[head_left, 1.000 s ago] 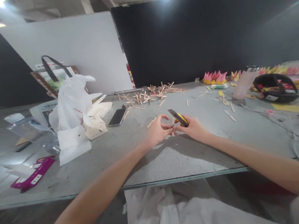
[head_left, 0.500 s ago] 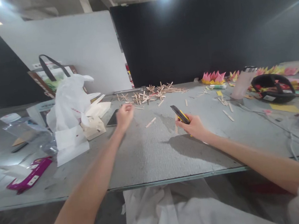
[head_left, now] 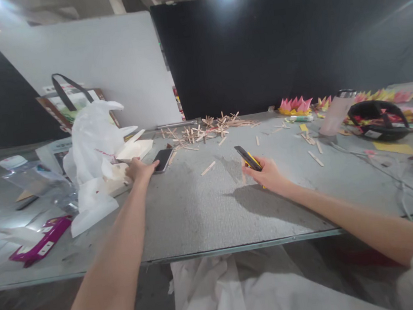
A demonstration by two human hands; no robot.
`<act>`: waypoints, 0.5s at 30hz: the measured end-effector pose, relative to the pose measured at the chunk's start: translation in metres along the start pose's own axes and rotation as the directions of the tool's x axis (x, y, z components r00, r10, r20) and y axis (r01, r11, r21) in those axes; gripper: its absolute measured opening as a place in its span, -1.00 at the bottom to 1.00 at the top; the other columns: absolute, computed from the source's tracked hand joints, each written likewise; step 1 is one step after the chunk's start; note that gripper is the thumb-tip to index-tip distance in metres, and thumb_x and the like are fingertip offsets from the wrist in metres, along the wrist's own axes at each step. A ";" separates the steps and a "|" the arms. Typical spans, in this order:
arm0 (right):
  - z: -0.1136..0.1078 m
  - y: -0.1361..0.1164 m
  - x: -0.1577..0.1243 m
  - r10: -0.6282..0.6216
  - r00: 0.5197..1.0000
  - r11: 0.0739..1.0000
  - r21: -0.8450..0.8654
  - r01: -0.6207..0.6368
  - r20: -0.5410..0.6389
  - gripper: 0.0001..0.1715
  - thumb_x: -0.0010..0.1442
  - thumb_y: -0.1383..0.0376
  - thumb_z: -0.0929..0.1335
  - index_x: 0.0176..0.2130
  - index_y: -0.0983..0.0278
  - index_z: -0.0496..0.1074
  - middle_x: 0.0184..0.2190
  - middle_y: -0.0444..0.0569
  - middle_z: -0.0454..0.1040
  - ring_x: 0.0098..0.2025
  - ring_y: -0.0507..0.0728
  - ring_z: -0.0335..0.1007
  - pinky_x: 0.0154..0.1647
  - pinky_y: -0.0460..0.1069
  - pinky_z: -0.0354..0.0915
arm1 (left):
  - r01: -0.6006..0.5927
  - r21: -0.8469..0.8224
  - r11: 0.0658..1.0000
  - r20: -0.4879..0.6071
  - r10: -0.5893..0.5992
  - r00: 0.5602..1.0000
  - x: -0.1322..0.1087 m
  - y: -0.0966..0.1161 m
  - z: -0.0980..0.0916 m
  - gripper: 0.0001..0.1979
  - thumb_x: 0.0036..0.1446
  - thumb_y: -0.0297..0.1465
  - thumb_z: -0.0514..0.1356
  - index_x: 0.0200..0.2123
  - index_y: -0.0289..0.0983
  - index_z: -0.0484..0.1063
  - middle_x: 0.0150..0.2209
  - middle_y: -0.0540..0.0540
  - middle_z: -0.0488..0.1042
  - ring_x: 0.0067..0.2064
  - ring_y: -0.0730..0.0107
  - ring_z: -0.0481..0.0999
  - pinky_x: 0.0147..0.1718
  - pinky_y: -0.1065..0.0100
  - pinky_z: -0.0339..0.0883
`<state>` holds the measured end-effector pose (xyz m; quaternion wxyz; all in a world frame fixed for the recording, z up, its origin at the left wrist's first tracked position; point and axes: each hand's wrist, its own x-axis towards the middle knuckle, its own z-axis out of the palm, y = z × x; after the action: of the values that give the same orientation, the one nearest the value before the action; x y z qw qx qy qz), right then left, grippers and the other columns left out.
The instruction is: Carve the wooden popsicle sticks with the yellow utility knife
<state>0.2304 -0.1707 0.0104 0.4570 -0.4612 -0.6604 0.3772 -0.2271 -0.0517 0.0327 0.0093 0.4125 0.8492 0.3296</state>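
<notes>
My right hand (head_left: 269, 173) is closed around a yellow and black utility knife (head_left: 248, 158), its dark end tilted up and to the left. A pale wooden strip (head_left: 243, 169) shows at the fingertips below the knife. My left hand (head_left: 140, 171) has its thumb stretched out to the edge of a dark phone (head_left: 164, 160) lying on the table. The fingers of that hand reach against a crumpled beige paper wrapper (head_left: 117, 179) and are partly hidden. A loose wooden stick (head_left: 208, 168) lies between the two hands.
Several crossed wooden sticks (head_left: 221, 126) are heaped at the back of the grey table (head_left: 198, 215). A white plastic bag (head_left: 94, 133), a clear bottle (head_left: 41, 181) and a purple tissue pack (head_left: 44, 240) stand left. Paper lotuses (head_left: 295, 106), a tumbler (head_left: 337, 114) and cables are right.
My left hand has moved left, from in front of the phone to the wrapper beside it, uncovering the phone. The white paper below the plastic bag has shifted slightly left. My right hand stays put.
</notes>
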 end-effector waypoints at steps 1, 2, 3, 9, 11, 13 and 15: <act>0.000 0.000 0.000 0.000 1.000 1.000 -0.004 0.000 0.001 -0.55 0.17 -0.09 0.45 -0.25 0.23 0.44 -0.62 -0.26 0.21 -0.60 0.01 0.09 -0.57 -0.05 0.02 | 0.002 0.022 1.000 -0.003 -0.002 1.000 0.000 -0.001 -0.001 -0.13 -0.07 -0.09 0.53 0.23 -0.34 0.37 0.23 -0.48 0.47 0.39 -0.43 0.29 0.37 -0.22 0.18; 0.000 0.000 0.000 -0.001 1.000 1.000 -0.008 0.001 0.003 -0.55 0.17 -0.09 0.45 -0.25 0.22 0.43 -0.62 -0.26 0.21 -0.60 0.01 0.09 -0.57 -0.05 0.02 | 0.005 0.039 0.999 -0.001 -0.005 1.000 0.000 -0.001 -0.002 -0.11 -0.07 -0.09 0.54 0.25 -0.36 0.36 0.24 -0.49 0.46 0.39 -0.41 0.28 0.38 -0.20 0.17; 0.000 -0.001 -0.001 -0.004 1.000 1.000 -0.012 0.004 0.007 -0.56 0.18 -0.09 0.44 -0.26 0.22 0.43 -0.62 -0.26 0.21 -0.60 0.01 0.09 -0.57 -0.05 0.02 | 0.008 0.050 0.999 0.003 -0.008 1.000 -0.001 -0.001 -0.003 -0.09 -0.07 -0.09 0.54 0.26 -0.37 0.35 0.25 -0.49 0.45 0.40 -0.39 0.27 0.39 -0.18 0.17; -0.002 -0.009 -0.003 0.003 1.000 1.000 -0.031 -0.003 0.007 -0.56 0.16 -0.09 0.44 -0.28 0.22 0.42 -0.64 -0.27 0.19 -0.60 0.01 0.08 -0.57 -0.05 0.00 | 0.039 0.010 0.999 0.020 -0.039 0.999 -0.001 0.002 -0.002 -0.09 -0.09 -0.13 0.54 0.26 -0.36 0.33 0.28 -0.47 0.44 0.43 -0.39 0.23 0.40 -0.19 0.14; -0.002 -0.010 -0.004 0.005 1.000 1.000 -0.030 -0.005 0.005 -0.56 0.16 -0.09 0.43 -0.28 0.22 0.42 -0.65 -0.27 0.18 -0.60 0.01 0.07 -0.56 -0.04 0.00 | 0.044 -0.018 0.999 0.017 -0.044 0.999 -0.001 0.000 0.000 -0.12 -0.03 -0.11 0.51 0.28 -0.35 0.32 0.27 -0.43 0.47 0.43 -0.35 0.25 0.41 -0.16 0.13; -0.002 -0.011 -0.004 0.002 1.000 1.000 -0.026 -0.001 0.003 -0.57 0.16 -0.08 0.43 -0.27 0.22 0.43 -0.64 -0.28 0.17 -0.60 0.01 0.08 -0.55 -0.04 0.01 | 0.052 -0.042 0.998 0.014 -0.052 0.999 0.000 -0.002 0.003 -0.15 0.04 -0.08 0.46 0.29 -0.34 0.31 0.23 -0.39 0.51 0.42 -0.28 0.28 0.42 -0.11 0.13; -0.002 -0.012 -0.004 -0.003 1.000 1.000 -0.024 0.003 0.000 -0.57 0.16 -0.08 0.43 -0.27 0.22 0.43 -0.64 -0.28 0.18 -0.60 0.01 0.08 -0.55 -0.04 0.01 | 0.009 -0.040 0.999 0.020 -0.008 1.000 0.002 -0.005 0.006 -0.14 0.08 -0.04 0.43 0.31 -0.35 0.29 0.22 -0.41 0.51 0.42 -0.28 0.29 0.41 -0.12 0.15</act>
<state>0.2302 -0.1781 0.0211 0.4520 -0.4656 -0.6655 0.3688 -0.2298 -0.0493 0.0258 0.0273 0.4117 0.8440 0.3427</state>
